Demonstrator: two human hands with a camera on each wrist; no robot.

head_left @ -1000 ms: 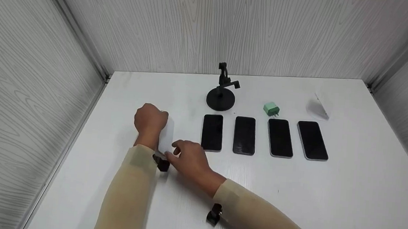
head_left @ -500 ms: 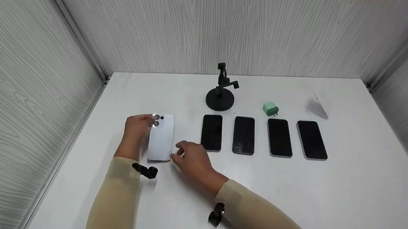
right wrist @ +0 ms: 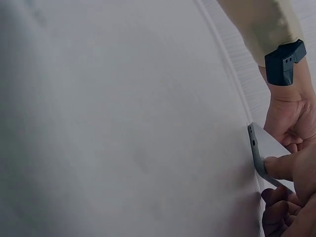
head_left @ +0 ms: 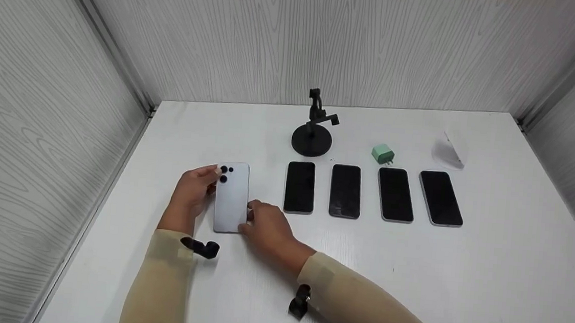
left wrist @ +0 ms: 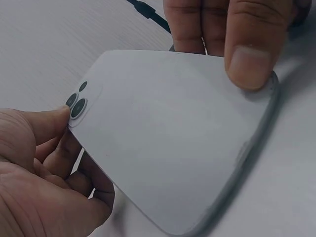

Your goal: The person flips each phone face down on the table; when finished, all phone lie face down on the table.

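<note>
A white smartphone (head_left: 232, 203) is held back side up, its round dark camera lenses at the upper left. My left hand (head_left: 194, 189) pinches its upper left edge, the thumb beside the lenses and the other fingers curled below, as the left wrist view shows. At the lower right corner, my right hand (head_left: 268, 225) grips with the thumb on the back and the fingers under the edge. The phone (left wrist: 163, 128) looks tilted in the left wrist view. Its port edge (right wrist: 254, 143) shows in the right wrist view; the screen side is hidden.
Several dark-screened phones (head_left: 300, 187) lie in a row to the right on the white table (head_left: 390, 293). Behind them are a black stand (head_left: 311, 141) with a round base, a green charger plug (head_left: 383, 154) and a clear angled piece (head_left: 450, 152). Panel walls enclose the back and sides.
My left hand has gone from over the phone's top to its left edge, uncovering the lenses. The phone has shifted slightly right and toward me. My right thumb now overlaps its corner.
</note>
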